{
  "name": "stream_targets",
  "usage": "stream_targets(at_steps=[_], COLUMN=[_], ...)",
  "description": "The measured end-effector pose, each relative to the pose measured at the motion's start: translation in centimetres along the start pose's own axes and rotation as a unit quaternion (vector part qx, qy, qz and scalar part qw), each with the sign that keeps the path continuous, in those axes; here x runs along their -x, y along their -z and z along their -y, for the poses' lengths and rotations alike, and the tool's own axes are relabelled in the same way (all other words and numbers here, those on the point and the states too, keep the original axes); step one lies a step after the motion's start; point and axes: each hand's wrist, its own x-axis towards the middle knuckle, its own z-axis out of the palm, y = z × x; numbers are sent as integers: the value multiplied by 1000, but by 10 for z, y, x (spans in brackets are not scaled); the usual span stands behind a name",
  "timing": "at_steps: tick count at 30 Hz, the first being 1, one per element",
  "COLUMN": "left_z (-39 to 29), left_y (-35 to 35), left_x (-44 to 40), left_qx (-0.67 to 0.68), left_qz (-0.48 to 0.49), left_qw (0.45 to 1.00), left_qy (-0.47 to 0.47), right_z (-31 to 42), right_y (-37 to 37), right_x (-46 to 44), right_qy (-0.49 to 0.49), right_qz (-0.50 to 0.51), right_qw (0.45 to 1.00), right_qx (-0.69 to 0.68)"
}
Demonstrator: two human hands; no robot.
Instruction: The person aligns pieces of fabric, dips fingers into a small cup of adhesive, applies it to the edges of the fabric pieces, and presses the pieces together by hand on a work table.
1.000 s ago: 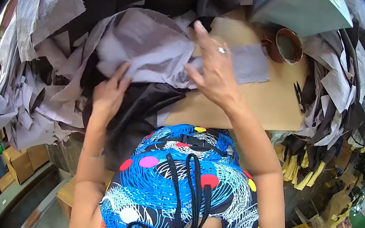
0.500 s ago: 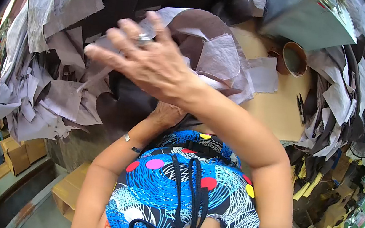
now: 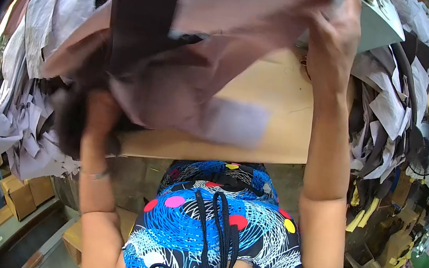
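A large brown fabric piece (image 3: pixel 170 96) with pale backing patches is lifted and smeared by motion over the worktable (image 3: pixel 277 88). My right hand (image 3: pixel 338 36) is raised at the upper right, its fingers closed on the fabric's far right edge. On the left, my left hand (image 3: pixel 101 111) is wrapped in a dark, bunched part of the fabric; its fingers are mostly hidden, but the cloth gathers around them. A pale flap (image 3: pixel 237 123) hangs from the fabric's lower right corner above the table.
Pale and brown fabric pieces (image 3: pixel 15 124) are heaped at the left, and another pile (image 3: pixel 390 114) hangs at the right. A pale metal box (image 3: pixel 383 29) stands behind my right hand. A fan (image 3: pixel 427 148) and cardboard boxes (image 3: pixel 19 198) are farther off.
My right hand has swung from the left over to the upper right and gripped the fabric. My left hand has moved left. The fabric is lifted, baring more tabletop; the cup is mostly hidden.
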Motion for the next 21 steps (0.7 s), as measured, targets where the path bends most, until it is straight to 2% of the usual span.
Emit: stream_targets(at_steps=[2, 3, 4, 5, 7, 8, 9, 11, 12, 14, 16, 17, 20, 21], left_z=[95, 143, 181, 183, 186, 187, 130, 12, -24, 10, 15, 11, -59, -75], left_y=[-26, -28, -28, -20, 8, 26, 46, 86, 92, 62, 54, 56, 102, 108], left_x=[1, -5, -8, -14, -19, -20, -20, -22, -27, -32, -21, -16, 9, 14], left_qx=[-146, -202, -248, -260, -283, -294, -279, -238, -274, -203, -91, -119, -64, -35], left_qz=[-265, -357, -392, -336, -218, -158, -119, -35, 1, -47, -111, -125, -67, -79], left_qw=[953, 911, 885, 904, 933, 942, 953, 969, 962, 975, 981, 976, 994, 994], left_qy=[38, 47, 46, 42, 35, 31, 1, -55, 11, -72, -127, -129, -54, -69], right_z=[-20, -34, -49, -63, -95, -103, -111, -99, -94, -99, -78, -67, -46, -42], right_y=[17, 18, 19, 20, 26, 37, 49, 48, 47, 71, 78, 79, 72, 69], right_x=[23, 42, 61, 80, 124, 137, 149, 157, 161, 166, 164, 163, 173, 173], right_qy=[9, -75, -163, -247, -329, -204, -73, -227, -273, -173, -128, -105, 44, 68], right_qz=[-14, -31, -36, -27, -32, 35, 96, -48, -145, -167, -212, -232, -134, -23], right_qw=[999, 996, 979, 951, 917, 949, 964, 973, 946, 971, 966, 961, 951, 923], right_qx=[-37, 38, 115, 183, 224, 236, 237, 14, -98, 11, 77, 110, 277, 379])
